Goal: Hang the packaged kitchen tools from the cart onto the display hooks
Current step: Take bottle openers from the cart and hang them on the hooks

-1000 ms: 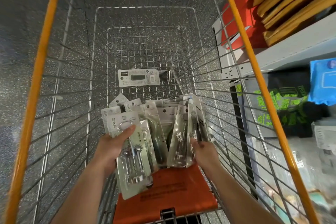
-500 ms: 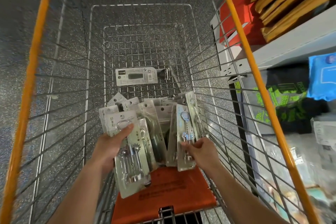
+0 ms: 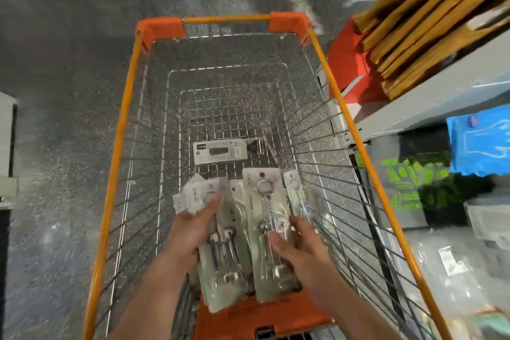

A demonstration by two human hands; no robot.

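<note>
Fanned stack of packaged tools (image 3: 220,281) is gripped by left hand (image 3: 190,232), thumb laid across the top cards; another pack (image 3: 266,201) is held at its lower part by right hand (image 3: 300,246); both are held above the orange flap (image 3: 262,315); a single pack (image 3: 220,151) is seen flat on the cart (image 3: 118,146) floor, farther in.

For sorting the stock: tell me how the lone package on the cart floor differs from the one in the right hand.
The lone package lies crosswise, untouched; the held package runs lengthwise, held by the right hand. The lone package shows a dark item; the held package shows a shiny metal tool. Both are pale cards.
</note>
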